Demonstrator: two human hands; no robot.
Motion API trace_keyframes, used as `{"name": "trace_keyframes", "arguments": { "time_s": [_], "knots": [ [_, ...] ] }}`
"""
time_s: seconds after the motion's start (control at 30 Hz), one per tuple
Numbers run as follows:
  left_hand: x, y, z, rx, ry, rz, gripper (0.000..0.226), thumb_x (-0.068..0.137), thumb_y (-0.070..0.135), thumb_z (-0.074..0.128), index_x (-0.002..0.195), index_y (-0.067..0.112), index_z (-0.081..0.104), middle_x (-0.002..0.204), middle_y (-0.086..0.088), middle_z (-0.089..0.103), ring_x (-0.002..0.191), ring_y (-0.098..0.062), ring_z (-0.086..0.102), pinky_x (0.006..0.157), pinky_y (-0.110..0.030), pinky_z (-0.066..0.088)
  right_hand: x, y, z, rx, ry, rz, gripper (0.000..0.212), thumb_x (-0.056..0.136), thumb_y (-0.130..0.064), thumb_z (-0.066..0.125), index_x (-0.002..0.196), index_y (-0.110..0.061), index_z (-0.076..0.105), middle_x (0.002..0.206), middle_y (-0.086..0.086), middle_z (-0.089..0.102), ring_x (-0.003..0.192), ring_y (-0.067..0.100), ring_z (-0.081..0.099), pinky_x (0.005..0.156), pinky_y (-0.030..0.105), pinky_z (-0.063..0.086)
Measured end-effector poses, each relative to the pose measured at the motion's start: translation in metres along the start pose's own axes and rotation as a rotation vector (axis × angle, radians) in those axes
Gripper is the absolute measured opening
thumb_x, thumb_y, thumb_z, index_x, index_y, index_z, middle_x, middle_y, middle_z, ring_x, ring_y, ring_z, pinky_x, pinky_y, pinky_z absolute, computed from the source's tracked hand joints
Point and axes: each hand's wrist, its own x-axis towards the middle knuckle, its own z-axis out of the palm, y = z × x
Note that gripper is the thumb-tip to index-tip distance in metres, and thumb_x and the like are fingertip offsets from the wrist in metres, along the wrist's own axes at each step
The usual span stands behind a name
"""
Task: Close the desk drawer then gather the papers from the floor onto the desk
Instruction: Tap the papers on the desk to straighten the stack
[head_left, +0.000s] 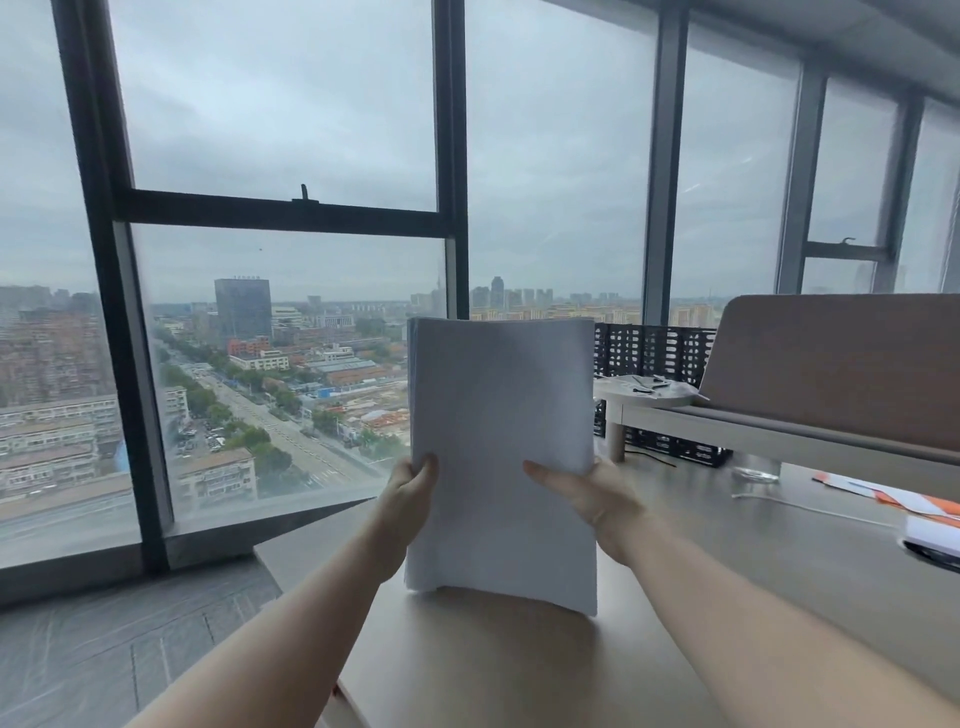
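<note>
A thick stack of white papers (498, 415) stands upright on its lower edge on the grey desk (519, 670), in the middle of the view. My left hand (408, 499) grips the stack's left edge. On the opposite edge my right hand (587, 499) holds it, thumb across the front sheet. The bottom of the stack bows slightly where it meets the desktop. The desk drawer is out of sight.
Floor-to-ceiling windows run behind the desk. A brown bench (831, 374) and a small round table (644, 395) stand at the right. On the desk's right side lie a glass (756, 470), orange-and-white papers (893, 499) and a white cable (810, 509). Dark floor (104, 649) lies at lower left.
</note>
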Motion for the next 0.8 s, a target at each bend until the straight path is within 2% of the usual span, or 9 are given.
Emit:
{"name": "trace_keyframes", "arguments": {
  "time_s": [0.13,0.23,0.3,0.33,0.4,0.5,0.6,0.73,0.8],
  "knots": [
    [0.004,-0.010,-0.002,0.045,0.048,-0.004,0.031,0.089,0.039,0.044,0.095,0.010,0.054,0.090,-0.012,0.053,0.084,-0.022,0.051,0.079,-0.044,0.046,-0.003,0.010,0.001,0.002,0.004,0.032,0.019,0.080,-0.007,0.072,0.092,-0.020,0.067,0.103,0.010,0.073,0.099,0.029,0.067,0.096,0.046,0.049],
    [0.015,-0.012,-0.001,0.094,0.090,-0.011,0.029,0.089,0.037,0.041,0.089,0.013,0.057,0.090,-0.016,0.059,0.082,-0.024,0.056,0.081,-0.049,0.051,-0.006,0.021,0.000,-0.085,0.018,0.123,0.019,0.085,-0.014,0.068,0.104,-0.011,0.069,0.091,0.006,0.070,0.087,0.025,0.064,0.090,0.042,0.051],
    [0.023,-0.014,0.000,0.132,0.082,-0.024,0.044,0.081,0.046,0.042,0.098,0.010,0.060,0.097,-0.021,0.066,0.085,-0.029,0.063,0.085,-0.053,0.052,-0.008,0.028,-0.002,-0.118,0.032,0.155,0.003,0.086,-0.016,0.067,0.089,-0.015,0.069,0.087,0.006,0.067,0.082,0.023,0.062,0.081,0.036,0.051],
    [0.028,-0.017,0.001,0.153,0.073,-0.043,0.051,0.078,0.051,0.043,0.102,0.009,0.059,0.100,-0.021,0.067,0.089,-0.033,0.066,0.087,-0.054,0.052,-0.008,0.031,-0.003,-0.117,0.063,0.155,0.006,0.086,-0.016,0.067,0.080,-0.017,0.066,0.085,0.006,0.066,0.081,0.023,0.060,0.076,0.033,0.048],
    [0.032,-0.021,0.003,0.186,0.064,-0.067,0.047,0.083,0.050,0.046,0.101,0.008,0.053,0.098,-0.015,0.065,0.089,-0.031,0.064,0.084,-0.045,0.053,-0.004,0.037,-0.004,-0.096,0.133,0.179,0.012,0.086,-0.015,0.066,0.075,-0.017,0.063,0.084,0.009,0.065,0.082,0.025,0.060,0.075,0.033,0.046],
    [0.025,-0.036,0.011,0.248,0.029,-0.110,0.022,0.096,0.029,0.039,0.091,0.011,0.051,0.089,-0.008,0.054,0.087,-0.023,0.052,0.069,-0.031,0.041,-0.001,0.045,-0.006,-0.042,0.205,0.226,0.010,0.085,-0.007,0.064,0.076,-0.011,0.064,0.083,0.015,0.067,0.079,0.031,0.064,0.077,0.043,0.053],
    [0.021,-0.061,0.016,0.319,0.047,-0.172,0.026,0.098,0.020,0.034,0.094,0.008,0.056,0.098,-0.010,0.052,0.094,-0.020,0.046,0.077,-0.028,0.035,0.000,0.058,-0.007,-0.040,0.246,0.312,0.006,0.087,-0.004,0.062,0.092,-0.002,0.065,0.096,0.022,0.067,0.084,0.035,0.064,0.086,0.053,0.053],
    [0.027,-0.068,0.020,0.489,0.107,-0.132,0.034,0.097,0.010,0.032,0.066,0.017,0.041,0.108,-0.024,0.057,0.103,-0.032,0.052,0.087,-0.034,0.037,0.006,0.076,-0.005,0.028,0.305,0.391,0.024,0.086,-0.004,0.062,0.108,0.004,0.063,0.108,0.029,0.067,0.096,0.043,0.067,0.088,0.061,0.051],
    [0.034,-0.072,0.020,0.568,0.116,-0.115,0.025,0.096,0.009,0.034,0.081,0.007,0.054,0.120,-0.029,0.057,0.111,-0.037,0.053,0.090,-0.035,0.039,0.010,0.082,-0.005,0.072,0.328,0.415,0.025,0.086,-0.001,0.061,0.111,0.006,0.062,0.110,0.029,0.067,0.097,0.043,0.066,0.088,0.061,0.051]
  ]
}}
